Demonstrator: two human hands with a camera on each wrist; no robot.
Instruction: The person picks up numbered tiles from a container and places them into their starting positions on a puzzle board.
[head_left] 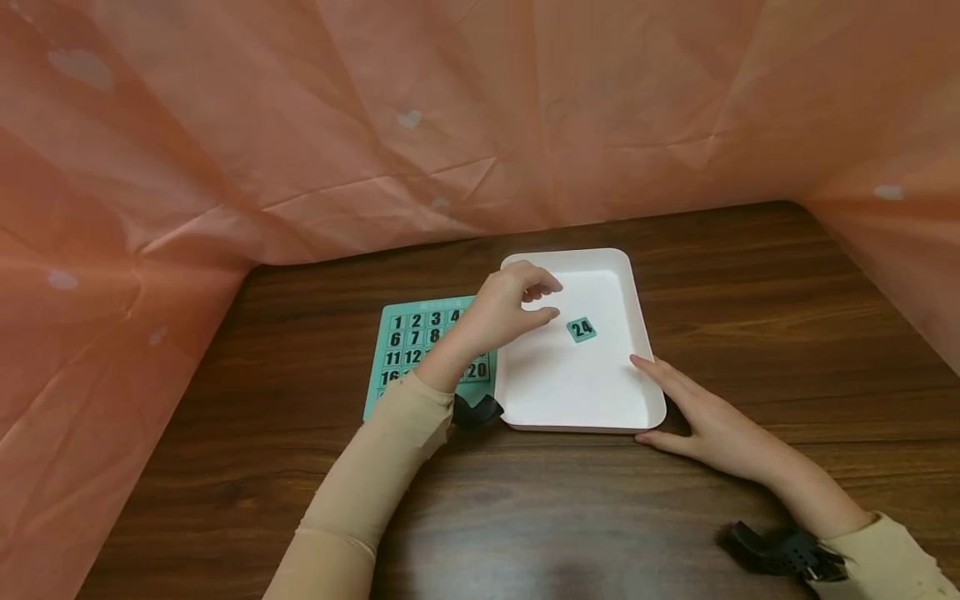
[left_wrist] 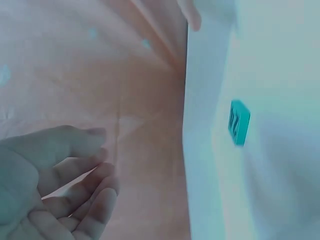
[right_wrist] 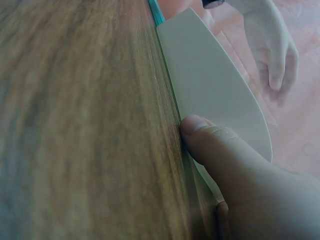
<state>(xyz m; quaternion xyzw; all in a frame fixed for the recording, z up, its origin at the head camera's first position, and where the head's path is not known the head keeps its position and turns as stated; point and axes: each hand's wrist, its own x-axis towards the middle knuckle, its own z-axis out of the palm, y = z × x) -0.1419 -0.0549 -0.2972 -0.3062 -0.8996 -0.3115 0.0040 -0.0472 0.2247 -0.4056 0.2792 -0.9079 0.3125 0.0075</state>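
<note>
A white tray [head_left: 570, 392] lies on the table with one small teal tile [head_left: 581, 329] marked 24 inside it. My left hand [head_left: 513, 304] hovers above the tray's left side, its fingers loosely bent and holding nothing; the left wrist view shows the same gap between thumb and fingers, apart from the tile [left_wrist: 240, 122]. At the tray's near right corner, my right hand [head_left: 697, 417] rests its fingers on the rim. In the right wrist view its thumb [right_wrist: 220, 155] touches the tray's outer wall [right_wrist: 210, 70].
A teal number board [head_left: 375, 383] with printed numbers lies left of the tray, partly covered by my left forearm. Brown wooden table [head_left: 300, 300] surrounds both. A pink-orange cloth [head_left: 450, 125] hangs behind and at the sides.
</note>
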